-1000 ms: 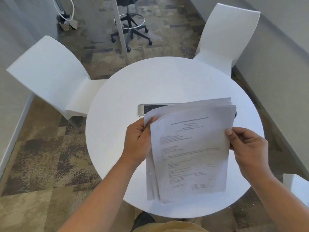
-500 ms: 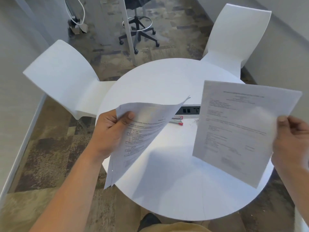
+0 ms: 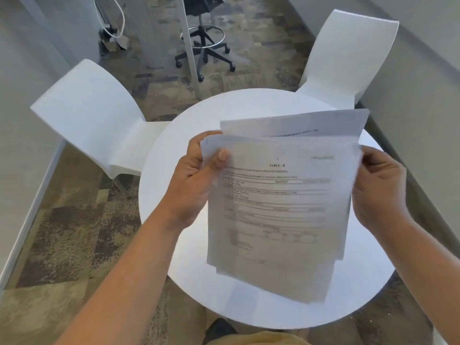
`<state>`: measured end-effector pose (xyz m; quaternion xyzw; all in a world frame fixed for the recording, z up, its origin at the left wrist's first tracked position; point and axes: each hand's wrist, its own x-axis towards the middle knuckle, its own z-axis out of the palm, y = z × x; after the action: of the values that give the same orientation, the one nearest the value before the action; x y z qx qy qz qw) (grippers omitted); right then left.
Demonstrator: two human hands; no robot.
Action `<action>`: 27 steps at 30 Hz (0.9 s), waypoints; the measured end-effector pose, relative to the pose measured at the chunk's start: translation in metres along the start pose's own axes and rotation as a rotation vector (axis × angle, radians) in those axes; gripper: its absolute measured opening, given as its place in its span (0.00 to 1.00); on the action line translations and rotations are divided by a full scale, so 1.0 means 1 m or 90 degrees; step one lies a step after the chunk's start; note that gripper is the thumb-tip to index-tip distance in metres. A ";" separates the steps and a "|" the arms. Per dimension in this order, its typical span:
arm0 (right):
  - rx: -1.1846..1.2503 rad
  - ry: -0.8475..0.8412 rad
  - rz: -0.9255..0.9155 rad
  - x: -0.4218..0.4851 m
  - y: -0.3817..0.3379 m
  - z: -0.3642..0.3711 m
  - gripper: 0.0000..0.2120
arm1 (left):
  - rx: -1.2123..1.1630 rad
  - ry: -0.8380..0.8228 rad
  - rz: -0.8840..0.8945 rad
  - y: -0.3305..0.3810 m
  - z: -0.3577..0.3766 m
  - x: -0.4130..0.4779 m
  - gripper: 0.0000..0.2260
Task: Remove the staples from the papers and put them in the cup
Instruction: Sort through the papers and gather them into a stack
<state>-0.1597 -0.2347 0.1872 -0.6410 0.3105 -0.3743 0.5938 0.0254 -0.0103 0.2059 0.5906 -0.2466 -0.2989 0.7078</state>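
Observation:
A stack of printed white papers [image 3: 278, 210] hangs upright above the round white table [image 3: 174, 185]. My left hand [image 3: 196, 178] grips the stack at its upper left corner, thumb on the front sheet. Along the right edge, my right hand [image 3: 380, 188] holds the same stack. One sheet at the back stands higher and skewed to the right. The papers are blurred by motion. No staple shows on them. The papers cover the table's middle, and no cup is in view.
Two white chairs stand at the table, one [image 3: 99, 120] on the left and one [image 3: 346, 56] at the back right. A black wheeled stool [image 3: 204, 46] stands on the carpet behind. A grey wall runs close along the right.
Half a second ago each hand held separate sheets, spread wide apart. Now my hands have come together and the sheets form one stack in front of me.

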 end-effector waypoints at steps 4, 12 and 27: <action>0.031 -0.009 0.051 -0.015 0.005 0.003 0.06 | -0.057 0.055 -0.041 -0.006 0.008 -0.001 0.17; 0.072 -0.099 0.096 -0.033 0.007 0.003 0.14 | 0.001 0.117 -0.048 -0.014 0.029 -0.005 0.14; 0.008 -0.064 0.041 -0.053 0.018 0.008 0.08 | 0.045 0.014 0.071 -0.046 0.038 -0.008 0.12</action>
<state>-0.1799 -0.1871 0.1634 -0.6450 0.2984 -0.3240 0.6245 -0.0132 -0.0365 0.1676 0.6039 -0.2815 -0.2435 0.7048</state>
